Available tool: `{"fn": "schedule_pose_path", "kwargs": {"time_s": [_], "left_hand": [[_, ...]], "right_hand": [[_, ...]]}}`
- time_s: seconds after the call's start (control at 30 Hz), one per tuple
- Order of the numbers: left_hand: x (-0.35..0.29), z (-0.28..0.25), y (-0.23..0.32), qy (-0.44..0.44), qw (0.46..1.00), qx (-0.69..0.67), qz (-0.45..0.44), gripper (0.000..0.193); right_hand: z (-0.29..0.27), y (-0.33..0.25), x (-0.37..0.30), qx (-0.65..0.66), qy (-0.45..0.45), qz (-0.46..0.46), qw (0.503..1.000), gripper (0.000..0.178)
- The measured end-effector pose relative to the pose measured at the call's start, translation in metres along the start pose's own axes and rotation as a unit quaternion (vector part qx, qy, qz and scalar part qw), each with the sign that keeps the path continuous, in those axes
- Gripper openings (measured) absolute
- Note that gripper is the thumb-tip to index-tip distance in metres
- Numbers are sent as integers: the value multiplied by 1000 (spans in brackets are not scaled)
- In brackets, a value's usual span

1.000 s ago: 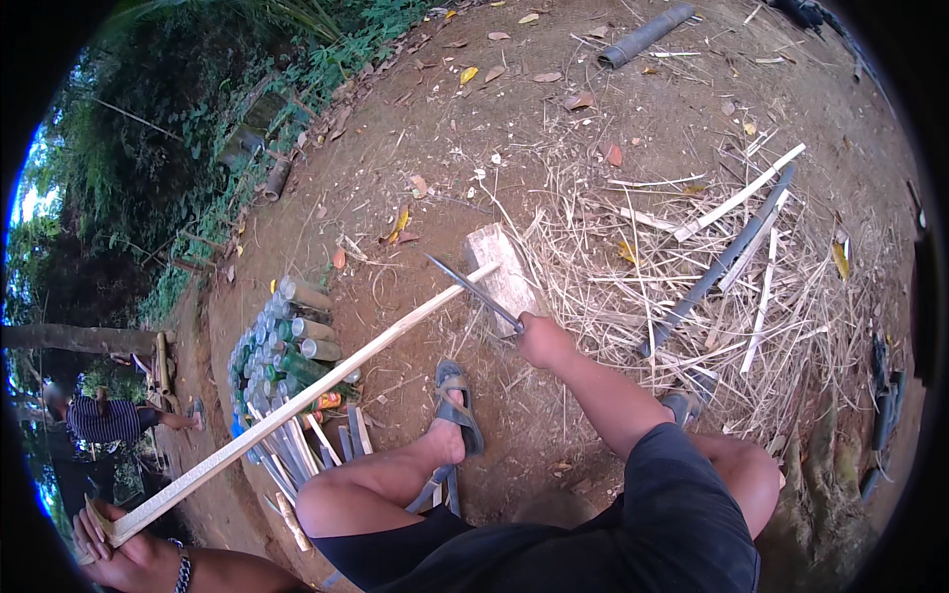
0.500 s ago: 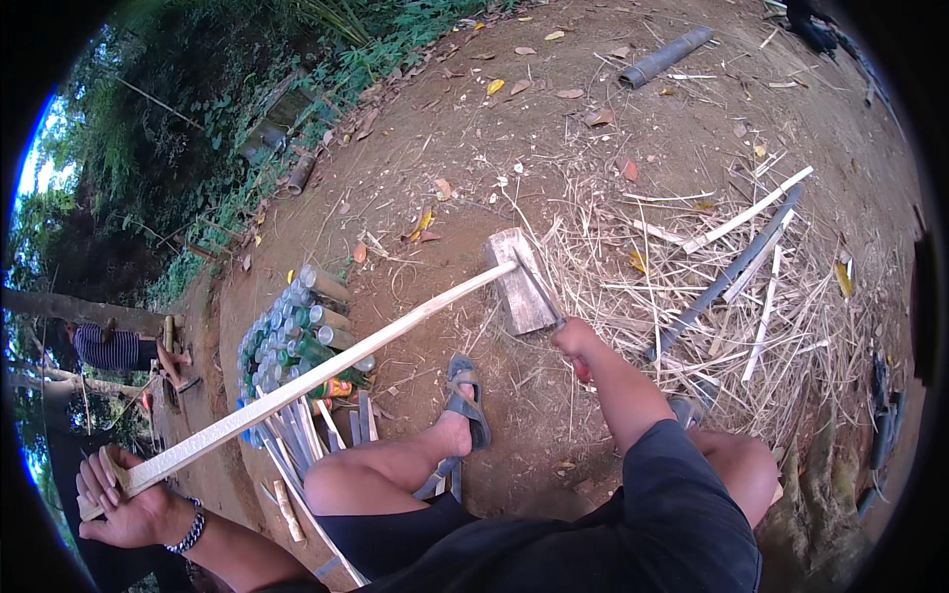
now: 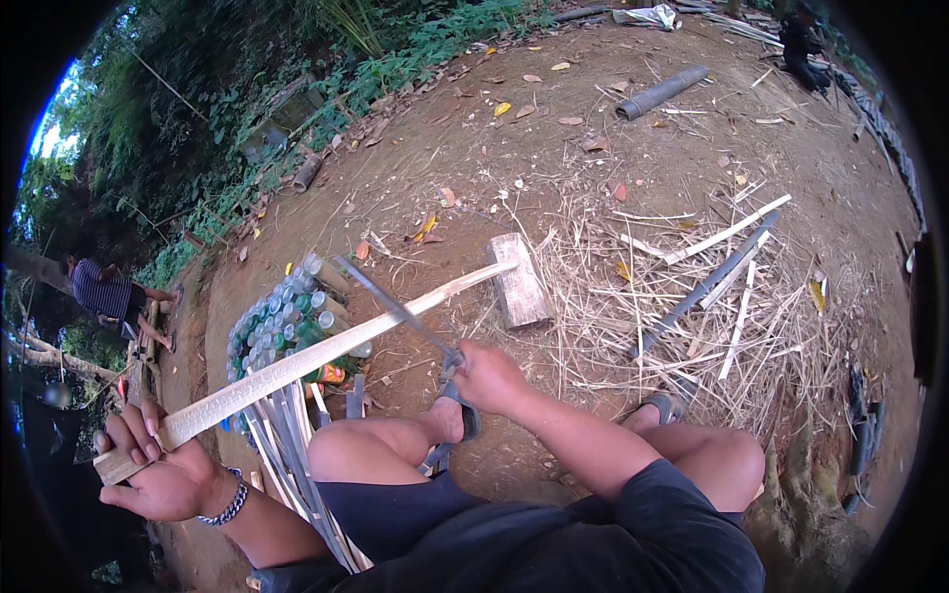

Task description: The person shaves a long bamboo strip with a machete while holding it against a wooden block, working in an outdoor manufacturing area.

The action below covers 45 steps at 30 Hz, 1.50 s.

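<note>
A long pale bamboo strip [image 3: 295, 370] slants across the view, its near end in my left hand [image 3: 170, 472]. The fingers there are bent round the strip, with the thumb below it. At the far end, the strip rests on a wooden block [image 3: 524, 296] lying on the ground. My right hand [image 3: 491, 378] is closed round the handle of a long knife [image 3: 395, 308]. The blade points up and left and crosses over the strip about midway; I cannot tell if it touches. The handle is mostly hidden by my fingers.
Several clear and green bottles [image 3: 287, 326] stand left of the strip. More split strips [image 3: 297, 445] lie by my left leg. Shavings [image 3: 603, 287] and dark bamboo pieces [image 3: 707, 282] cover the ground at right. A bamboo tube [image 3: 662, 94] lies farther off. A person [image 3: 104, 292] is at far left.
My right hand and the knife have swung left, the blade going from beside the block to across the strip. My left hand has shifted slightly right and up.
</note>
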<state>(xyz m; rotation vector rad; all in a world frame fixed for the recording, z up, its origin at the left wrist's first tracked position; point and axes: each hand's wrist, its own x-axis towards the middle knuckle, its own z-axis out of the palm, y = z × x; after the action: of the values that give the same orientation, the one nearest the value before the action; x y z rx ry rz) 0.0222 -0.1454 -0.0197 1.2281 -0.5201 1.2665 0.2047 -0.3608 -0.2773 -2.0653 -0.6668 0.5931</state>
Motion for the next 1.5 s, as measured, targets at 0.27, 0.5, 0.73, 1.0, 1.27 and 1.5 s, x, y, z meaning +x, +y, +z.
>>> {"fn": "schedule_pose_path", "kwargs": {"time_s": [0.27,0.5,0.73,1.0,1.27,1.5], "left_hand": [[-10,22,10,-26,999,-26,-35,48],[-6,6,17,-49,997,-28,-48,48],[11,9,9,-91,993,-8,-70,49],[43,6,0,-126,987,10,-96,70],[57,-4,-3,-117,987,-7,-113,45],[57,-8,-4,-110,988,4,-107,26]], "right_hand": [[17,11,7,-23,43,20,999,22],[-9,29,27,-45,47,21,998,25],[10,149,84,-5,103,140,985,27],[11,184,100,-7,97,150,984,31],[4,189,108,-8,82,180,980,29],[3,211,123,-14,69,239,968,32]]}}
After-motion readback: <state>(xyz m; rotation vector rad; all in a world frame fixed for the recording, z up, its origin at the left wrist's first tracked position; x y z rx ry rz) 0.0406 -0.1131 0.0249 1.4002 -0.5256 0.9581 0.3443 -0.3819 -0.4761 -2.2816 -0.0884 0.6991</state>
